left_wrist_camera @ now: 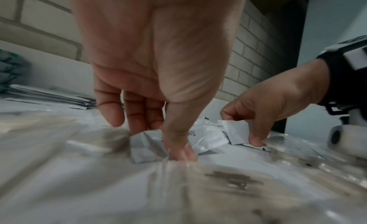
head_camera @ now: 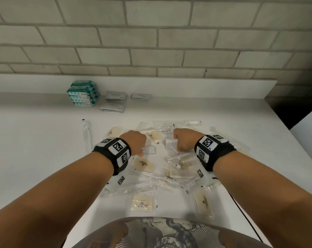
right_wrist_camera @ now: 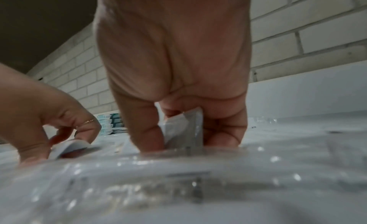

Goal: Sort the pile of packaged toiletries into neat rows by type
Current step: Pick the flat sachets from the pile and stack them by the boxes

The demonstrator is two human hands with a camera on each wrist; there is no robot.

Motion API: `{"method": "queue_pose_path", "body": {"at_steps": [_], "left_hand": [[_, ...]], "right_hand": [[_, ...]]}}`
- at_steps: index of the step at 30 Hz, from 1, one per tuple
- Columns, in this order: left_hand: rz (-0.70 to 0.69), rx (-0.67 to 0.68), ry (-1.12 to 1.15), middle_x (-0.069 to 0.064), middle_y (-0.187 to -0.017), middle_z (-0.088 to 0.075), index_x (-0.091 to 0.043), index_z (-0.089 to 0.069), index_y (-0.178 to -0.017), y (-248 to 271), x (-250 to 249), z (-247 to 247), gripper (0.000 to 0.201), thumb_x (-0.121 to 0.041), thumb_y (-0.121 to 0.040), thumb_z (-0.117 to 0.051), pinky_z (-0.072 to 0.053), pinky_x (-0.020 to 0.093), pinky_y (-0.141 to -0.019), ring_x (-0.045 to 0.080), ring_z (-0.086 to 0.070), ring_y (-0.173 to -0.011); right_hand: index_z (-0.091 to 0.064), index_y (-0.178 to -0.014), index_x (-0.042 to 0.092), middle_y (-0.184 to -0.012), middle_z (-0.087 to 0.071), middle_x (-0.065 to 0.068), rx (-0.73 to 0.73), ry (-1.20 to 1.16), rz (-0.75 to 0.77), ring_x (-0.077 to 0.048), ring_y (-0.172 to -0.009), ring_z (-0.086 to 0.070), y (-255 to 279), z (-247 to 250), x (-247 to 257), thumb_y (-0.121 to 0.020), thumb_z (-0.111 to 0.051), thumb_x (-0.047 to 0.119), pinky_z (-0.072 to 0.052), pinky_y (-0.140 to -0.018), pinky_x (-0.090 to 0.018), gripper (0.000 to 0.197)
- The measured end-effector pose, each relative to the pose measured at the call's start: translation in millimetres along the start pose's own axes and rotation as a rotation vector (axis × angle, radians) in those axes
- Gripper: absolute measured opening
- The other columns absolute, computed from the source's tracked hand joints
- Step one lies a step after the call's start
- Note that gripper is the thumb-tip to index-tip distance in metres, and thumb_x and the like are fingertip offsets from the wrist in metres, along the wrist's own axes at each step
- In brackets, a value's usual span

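A loose pile of clear-wrapped toiletries [head_camera: 157, 174] covers the middle of the white table [head_camera: 35, 149]. Both hands reach down into its far part. My left hand [head_camera: 141, 151] pinches a small white sachet [left_wrist_camera: 147, 145] between thumb and fingers, at the table surface. My right hand [head_camera: 178, 147] pinches another white sachet [right_wrist_camera: 182, 130], holding it upright on its edge. In the left wrist view the right hand [left_wrist_camera: 248, 133] shows beside the left hand [left_wrist_camera: 163, 142]. Sorted at the back stand teal boxes [head_camera: 82, 93] and stacks of white sachets [head_camera: 115, 95].
A wrapped toothbrush [head_camera: 86, 135] lies alone at the left. Soap bars [head_camera: 143, 203], a comb [head_camera: 183, 173] and long clear packets [head_camera: 176, 122] lie in the pile. A brick wall rises behind the table. The table's right edge [head_camera: 284, 133] borders a dark gap.
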State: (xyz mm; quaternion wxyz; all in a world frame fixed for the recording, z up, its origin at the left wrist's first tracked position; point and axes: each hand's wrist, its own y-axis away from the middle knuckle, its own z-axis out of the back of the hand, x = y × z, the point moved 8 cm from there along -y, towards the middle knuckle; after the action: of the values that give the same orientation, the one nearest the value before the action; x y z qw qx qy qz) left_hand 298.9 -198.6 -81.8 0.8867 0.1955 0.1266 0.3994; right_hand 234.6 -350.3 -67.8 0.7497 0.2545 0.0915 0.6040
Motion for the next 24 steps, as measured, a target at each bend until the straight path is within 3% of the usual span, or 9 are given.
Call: {"method": "queue_pose_path", "body": {"at_steps": [3, 5, 8, 11, 13, 15, 17, 21, 24], "left_hand": [[-0.056, -0.016, 0.001, -0.001, -0.098, -0.057, -0.018, -0.050, -0.100, 1, -9, 3, 0.022, -0.022, -0.086, -0.067, -0.044, 0.029, -0.077, 0.020, -0.054, -0.092], [-0.124, -0.078, 0.021, 0.000, -0.107, -0.058, -0.020, -0.054, -0.111, -1, -17, 9, 0.027, -0.023, -0.087, -0.066, -0.046, 0.031, -0.083, 0.022, -0.055, -0.099], [-0.148, -0.139, 0.014, 0.004, -0.122, -0.053, -0.024, -0.047, -0.137, -6, -24, 15, 0.047, -0.025, -0.091, -0.060, -0.045, 0.036, -0.095, 0.024, -0.051, -0.114], [-0.120, -0.069, -0.061, 0.008, -0.124, -0.051, -0.021, -0.044, -0.139, -11, -27, 8, 0.046, -0.027, -0.095, -0.053, -0.046, 0.037, -0.094, 0.027, -0.051, -0.115], [-0.129, -0.052, -0.062, 0.008, -0.119, -0.054, -0.016, -0.053, -0.131, -10, -29, 4, 0.038, -0.029, -0.095, -0.051, -0.047, 0.036, -0.091, 0.026, -0.054, -0.111], [-0.166, -0.083, -0.005, 0.006, -0.099, -0.055, -0.008, -0.065, -0.097, -7, -32, 7, 0.029, -0.033, -0.094, -0.051, -0.046, 0.033, -0.079, 0.024, -0.057, -0.094], [-0.149, -0.140, 0.074, 0.002, -0.079, -0.048, -0.008, -0.057, -0.068, -6, -28, 16, 0.039, -0.037, -0.094, -0.051, -0.043, 0.032, -0.070, 0.021, -0.053, -0.079], [0.046, -0.225, 0.229, 0.007, -0.094, -0.052, -0.012, -0.056, -0.074, -16, 3, 28, 0.038, -0.039, -0.096, -0.045, -0.050, 0.038, -0.081, 0.024, -0.055, -0.087], [0.048, -0.152, 0.177, 0.007, -0.083, -0.056, -0.010, -0.057, -0.074, -19, 3, 19, 0.041, -0.038, -0.099, -0.039, -0.045, 0.030, -0.069, 0.021, -0.056, -0.075]], "right_hand": [[-0.038, -0.118, 0.014, -0.090, -0.057, -0.004, 0.016, -0.067, -0.012, -0.017, -0.077, -0.055, -2, -5, 0, -0.082, -0.052, -0.004, -0.044, -0.060, -0.026, 0.042], [-0.038, -0.126, 0.012, -0.090, -0.056, -0.003, -0.031, -0.062, -0.014, -0.017, -0.076, -0.054, -7, 2, -3, -0.082, -0.051, -0.005, -0.045, -0.062, -0.027, 0.048], [-0.039, -0.137, 0.014, -0.112, -0.058, -0.007, -0.130, 0.020, -0.021, -0.027, -0.099, -0.059, -15, 17, -6, -0.085, -0.046, 0.001, -0.049, -0.085, -0.037, 0.054], [-0.040, -0.142, 0.021, -0.131, -0.053, -0.008, -0.067, 0.138, -0.058, -0.030, -0.117, -0.053, -22, 16, -10, -0.088, -0.044, 0.005, -0.043, -0.098, -0.041, 0.057], [-0.037, -0.145, 0.025, -0.136, -0.049, -0.008, -0.048, 0.199, -0.057, -0.030, -0.121, -0.051, -25, 13, -12, -0.088, -0.043, 0.005, -0.041, -0.100, -0.041, 0.060], [-0.035, -0.145, 0.029, -0.135, -0.046, -0.008, -0.073, 0.244, -0.024, -0.030, -0.120, -0.050, -26, 14, -15, -0.089, -0.042, 0.004, -0.040, -0.098, -0.041, 0.062], [-0.031, -0.147, 0.034, -0.133, -0.041, -0.008, -0.076, 0.251, 0.020, -0.030, -0.119, -0.047, -28, 11, -20, -0.090, -0.041, 0.006, -0.041, -0.098, -0.040, 0.064], [-0.034, -0.143, 0.038, -0.129, -0.034, -0.004, -0.056, 0.173, 0.060, -0.028, -0.119, -0.042, -30, 10, -27, -0.085, -0.048, 0.004, -0.046, -0.095, -0.043, 0.069], [-0.037, -0.140, 0.031, -0.130, -0.034, -0.004, -0.041, 0.159, 0.088, -0.028, -0.119, -0.045, -31, 10, -24, -0.084, -0.065, 0.020, -0.046, -0.096, -0.044, 0.063]]}}
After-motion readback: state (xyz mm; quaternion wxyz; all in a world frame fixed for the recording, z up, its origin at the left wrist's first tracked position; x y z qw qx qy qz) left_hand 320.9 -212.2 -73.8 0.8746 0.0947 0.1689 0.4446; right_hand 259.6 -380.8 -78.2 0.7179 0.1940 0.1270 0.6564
